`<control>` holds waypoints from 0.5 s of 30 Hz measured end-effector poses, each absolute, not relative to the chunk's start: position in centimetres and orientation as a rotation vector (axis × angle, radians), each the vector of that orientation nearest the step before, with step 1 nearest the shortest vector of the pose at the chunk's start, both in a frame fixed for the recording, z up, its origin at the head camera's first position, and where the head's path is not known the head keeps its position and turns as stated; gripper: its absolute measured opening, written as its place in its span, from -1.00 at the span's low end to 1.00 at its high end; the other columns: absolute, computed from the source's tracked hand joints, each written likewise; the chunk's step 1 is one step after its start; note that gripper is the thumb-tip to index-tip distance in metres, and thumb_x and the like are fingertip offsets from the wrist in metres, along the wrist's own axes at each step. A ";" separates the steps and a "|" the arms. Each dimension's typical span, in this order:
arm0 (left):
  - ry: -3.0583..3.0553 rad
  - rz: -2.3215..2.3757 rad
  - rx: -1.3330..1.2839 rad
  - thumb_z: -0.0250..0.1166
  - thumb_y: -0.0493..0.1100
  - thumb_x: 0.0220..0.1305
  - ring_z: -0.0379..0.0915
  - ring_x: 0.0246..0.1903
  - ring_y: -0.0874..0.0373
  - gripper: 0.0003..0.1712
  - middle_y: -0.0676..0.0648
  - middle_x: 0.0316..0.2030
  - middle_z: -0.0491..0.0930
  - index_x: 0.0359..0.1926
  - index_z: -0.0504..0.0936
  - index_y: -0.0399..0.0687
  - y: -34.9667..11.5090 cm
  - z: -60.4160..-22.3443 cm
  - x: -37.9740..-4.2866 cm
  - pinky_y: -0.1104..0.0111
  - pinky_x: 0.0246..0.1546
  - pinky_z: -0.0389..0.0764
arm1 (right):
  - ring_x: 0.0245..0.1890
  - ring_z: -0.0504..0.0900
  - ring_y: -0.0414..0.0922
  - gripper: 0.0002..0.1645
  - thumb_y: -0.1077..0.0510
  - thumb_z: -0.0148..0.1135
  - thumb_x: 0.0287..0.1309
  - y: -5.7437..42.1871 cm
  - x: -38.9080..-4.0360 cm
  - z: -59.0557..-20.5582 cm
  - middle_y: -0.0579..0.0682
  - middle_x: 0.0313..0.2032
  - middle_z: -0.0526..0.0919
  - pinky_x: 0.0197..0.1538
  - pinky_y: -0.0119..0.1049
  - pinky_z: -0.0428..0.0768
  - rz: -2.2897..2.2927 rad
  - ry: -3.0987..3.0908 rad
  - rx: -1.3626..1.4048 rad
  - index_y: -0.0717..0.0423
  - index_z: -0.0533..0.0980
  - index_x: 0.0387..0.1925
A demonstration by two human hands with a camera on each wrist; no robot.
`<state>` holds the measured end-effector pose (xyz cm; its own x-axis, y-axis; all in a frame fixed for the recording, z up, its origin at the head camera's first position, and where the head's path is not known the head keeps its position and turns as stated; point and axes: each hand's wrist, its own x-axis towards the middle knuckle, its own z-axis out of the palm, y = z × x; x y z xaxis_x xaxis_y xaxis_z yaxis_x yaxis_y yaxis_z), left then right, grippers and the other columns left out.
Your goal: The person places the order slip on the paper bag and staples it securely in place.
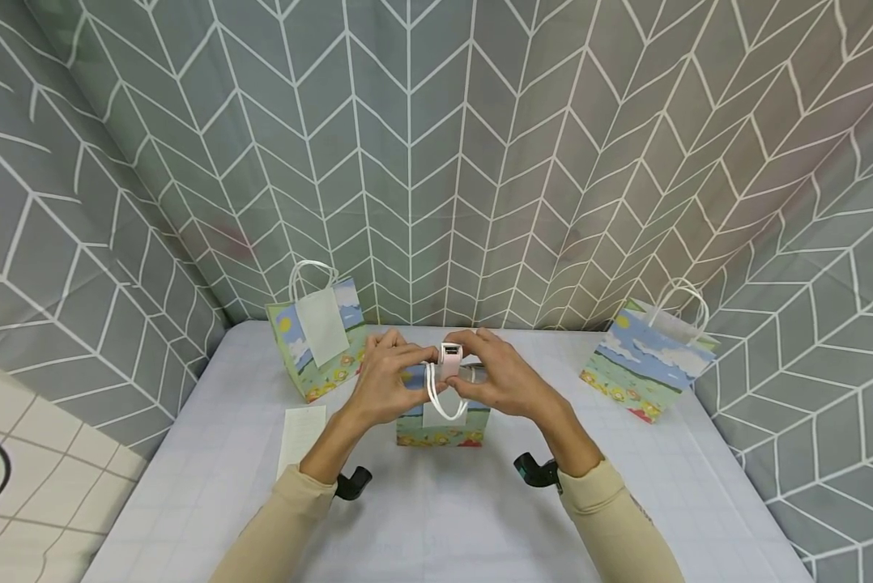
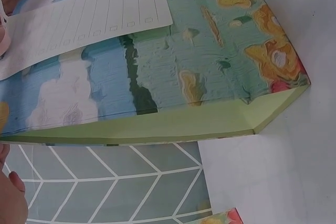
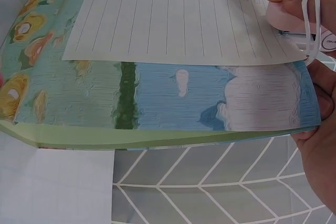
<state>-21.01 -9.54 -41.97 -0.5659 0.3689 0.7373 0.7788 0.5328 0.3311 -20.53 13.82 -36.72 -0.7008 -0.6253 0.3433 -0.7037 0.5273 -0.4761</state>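
A small pink stapler (image 1: pixel 450 360) sits at the top edge of the middle paper gift bag (image 1: pixel 440 437), which is printed with sky and flowers. My right hand (image 1: pixel 505 376) grips the stapler, index finger above and thumb below. From the other side my left hand (image 1: pixel 393 376) pinches it, thumb tip close to the right thumb. Between stapler and bag front hangs a white lined slip (image 3: pixel 173 22) with small boxes. White cord handles (image 1: pixel 436 401) loop forward over the bag near the left thumb. Some fingers are hidden behind the bag's top.
A similar bag (image 1: pixel 305 344) with a white slip on its front stands at the back left. Another printed bag (image 1: pixel 640 356) stands at the right. A loose slip (image 1: pixel 301 433) lies by my left forearm. Patterned curtains (image 1: pixel 444 162) border the white table (image 1: pixel 473 526).
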 end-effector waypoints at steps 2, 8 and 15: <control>-2.160 -0.889 -0.930 0.60 0.09 -0.02 0.16 -0.36 0.21 -0.55 0.13 -0.26 0.77 -0.07 0.81 0.09 -9.6 -42.0 -21.0 0.10 -0.17 0.04 | 0.04 0.59 -0.10 -0.39 -0.01 0.39 0.21 13.8 -20.5 -36.8 -0.07 0.02 0.56 0.07 0.00 0.56 0.913 -2.623 1.156 -0.05 0.44 0.27; -2.129 -0.907 -0.953 0.62 0.06 -0.05 0.17 -0.37 0.20 -0.59 0.13 -0.28 0.77 -0.13 0.82 0.11 -9.6 -42.0 -21.2 0.09 -0.17 0.04 | 0.04 0.59 -0.11 -0.42 0.03 0.37 0.21 13.7 -20.5 -36.9 -0.07 0.03 0.56 0.07 -0.02 0.57 0.931 -2.596 1.183 -0.06 0.44 0.25; -2.098 -0.895 -0.957 0.64 0.04 -0.07 0.16 -0.38 0.18 -0.62 0.13 -0.29 0.77 -0.18 0.82 0.11 -9.5 -42.1 -21.4 0.09 -0.19 0.03 | 0.03 0.61 -0.10 -0.45 0.07 0.37 0.24 13.9 -20.7 -37.2 -0.07 0.03 0.58 0.07 0.02 0.58 0.958 -2.542 1.241 0.01 0.46 0.24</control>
